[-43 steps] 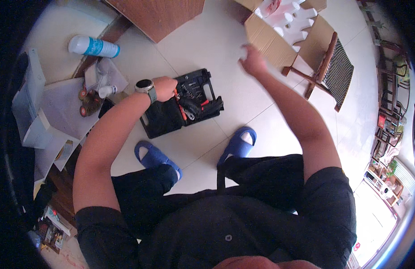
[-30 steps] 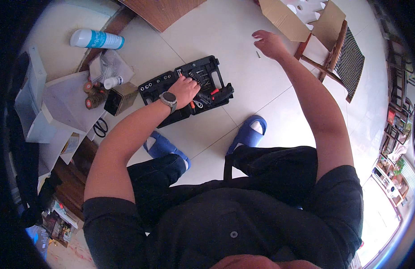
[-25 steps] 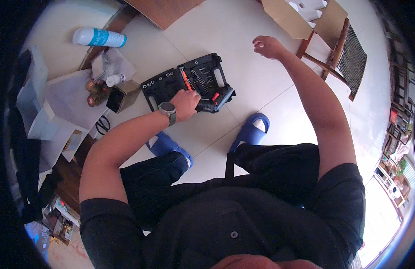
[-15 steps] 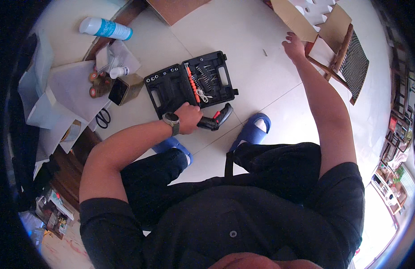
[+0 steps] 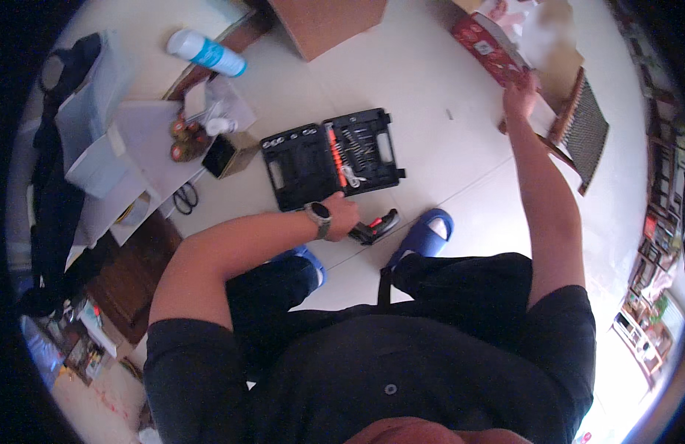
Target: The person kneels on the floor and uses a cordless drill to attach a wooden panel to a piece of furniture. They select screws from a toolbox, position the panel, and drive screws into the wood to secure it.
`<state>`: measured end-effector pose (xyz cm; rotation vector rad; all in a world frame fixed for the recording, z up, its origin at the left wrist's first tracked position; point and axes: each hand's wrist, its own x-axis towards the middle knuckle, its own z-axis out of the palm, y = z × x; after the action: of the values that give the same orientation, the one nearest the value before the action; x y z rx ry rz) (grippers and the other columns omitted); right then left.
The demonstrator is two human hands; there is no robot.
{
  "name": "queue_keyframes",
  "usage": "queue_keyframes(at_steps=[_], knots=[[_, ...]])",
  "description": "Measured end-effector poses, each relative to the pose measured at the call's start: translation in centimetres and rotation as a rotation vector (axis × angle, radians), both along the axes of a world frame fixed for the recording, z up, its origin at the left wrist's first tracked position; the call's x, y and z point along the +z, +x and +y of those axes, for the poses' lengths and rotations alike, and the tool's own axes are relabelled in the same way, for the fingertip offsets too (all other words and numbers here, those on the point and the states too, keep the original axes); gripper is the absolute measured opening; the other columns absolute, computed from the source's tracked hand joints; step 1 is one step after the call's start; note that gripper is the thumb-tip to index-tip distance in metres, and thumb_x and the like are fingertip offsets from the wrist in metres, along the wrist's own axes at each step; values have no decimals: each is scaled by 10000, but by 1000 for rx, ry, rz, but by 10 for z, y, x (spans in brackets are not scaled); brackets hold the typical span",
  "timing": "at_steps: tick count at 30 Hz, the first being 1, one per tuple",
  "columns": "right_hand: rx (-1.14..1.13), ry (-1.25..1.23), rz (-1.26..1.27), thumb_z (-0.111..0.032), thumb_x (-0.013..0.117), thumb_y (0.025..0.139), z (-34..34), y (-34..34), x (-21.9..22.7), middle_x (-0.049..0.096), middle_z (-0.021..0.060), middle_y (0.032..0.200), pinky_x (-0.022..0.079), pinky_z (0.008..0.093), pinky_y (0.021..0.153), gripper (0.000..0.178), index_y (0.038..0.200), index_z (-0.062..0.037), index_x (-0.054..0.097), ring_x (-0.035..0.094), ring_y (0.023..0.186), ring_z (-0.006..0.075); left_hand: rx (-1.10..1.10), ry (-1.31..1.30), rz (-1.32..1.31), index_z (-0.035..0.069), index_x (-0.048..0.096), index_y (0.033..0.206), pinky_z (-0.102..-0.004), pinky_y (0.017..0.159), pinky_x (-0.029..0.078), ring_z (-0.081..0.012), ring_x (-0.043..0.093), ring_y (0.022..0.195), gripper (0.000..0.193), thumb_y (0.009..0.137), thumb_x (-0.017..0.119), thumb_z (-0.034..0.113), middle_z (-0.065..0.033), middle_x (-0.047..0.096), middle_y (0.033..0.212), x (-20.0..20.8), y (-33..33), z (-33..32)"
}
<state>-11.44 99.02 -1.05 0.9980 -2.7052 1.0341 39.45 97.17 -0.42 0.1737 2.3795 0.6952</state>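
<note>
My left hand [image 5: 344, 216], with a watch at the wrist, is wrapped round a black cordless screwdriver [image 5: 377, 226] with a red switch. Just beyond it lies a black tool case [image 5: 296, 166], opened flat on the floor, with sockets, bits, an orange-red strip and a white cable in it. Off to the far right, my right hand [image 5: 521, 96] is closed at the edge of a red printed flap of a cardboard box [image 5: 484, 49]. Its fingertips are partly hidden against the flap. White packing shows inside the box.
A low stool with a woven seat [image 5: 585, 133] stands beside the box. At the left are a white-and-blue spray can [image 5: 207, 53], a small open carton [image 5: 227, 154], a white bottle [image 5: 221, 126] and black scissors handles [image 5: 185, 198]. A brown carton [image 5: 327, 26] is at the back.
My right hand has closed on the box flap, which has swung up to show its red printed side. My left hand still holds the screwdriver. The whole view has shifted slightly.
</note>
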Motion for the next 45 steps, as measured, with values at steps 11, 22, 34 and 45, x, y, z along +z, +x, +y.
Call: queue_keyframes(at_steps=[11,22,34,45], knots=[[-66,-240,-166,-32,545,824,1,-25,-6,693,127,1012,519,296,775,307,1119,-4,622,661,908,167,35,-34,-4,63,638,958,-442,797,436,-304,640,896,363,732,740,329,-142,627,917,5,-6,-39],[19,-395,-854,-135,568,852,12,23,5,704,129,832,484,273,567,245,1009,41,634,633,608,176,4,-74,57,115,619,1089,-427,821,417,-271,611,980,447,722,765,325,-100,621,959,0,-6,-67],[-454,-876,-1142,-115,539,900,-24,9,26,632,134,788,523,329,533,172,1003,22,550,624,599,229,97,-118,57,105,634,1056,-428,824,444,-268,616,957,438,721,777,348,-99,637,986,8,-25,-101],[77,-831,-1192,-57,565,916,-115,46,66,596,120,790,525,351,528,88,930,22,528,598,584,222,47,-126,5,117,591,1159,-445,841,433,-301,598,978,523,733,765,366,-119,614,1019,-1,-25,-102]])
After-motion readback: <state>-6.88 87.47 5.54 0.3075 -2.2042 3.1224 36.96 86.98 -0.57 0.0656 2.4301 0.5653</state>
